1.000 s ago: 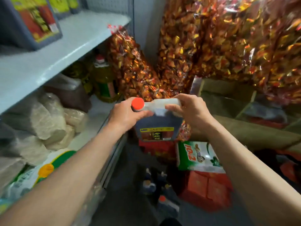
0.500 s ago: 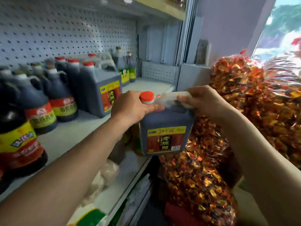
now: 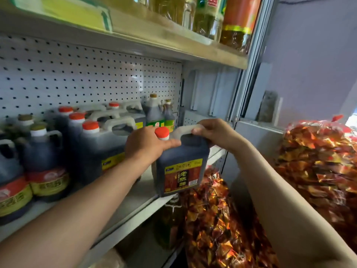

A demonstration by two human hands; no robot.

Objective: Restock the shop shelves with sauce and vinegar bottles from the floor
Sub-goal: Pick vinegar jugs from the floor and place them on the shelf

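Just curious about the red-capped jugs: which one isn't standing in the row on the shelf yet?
The vinegar jug at the shelf's front edge: the right hand grips its handle and the left hand its shoulder. The other red-capped jugs stand untouched.

Held at the shelf (image 3: pixel 135 198) front edge, jug (image 3: pixel 181 167) right of the row of jugs (image 3: pixel 100 149), candy bags (image 3: pixel 316 167) further right, oil bottles (image 3: pixel 210 18) on the shelf above.
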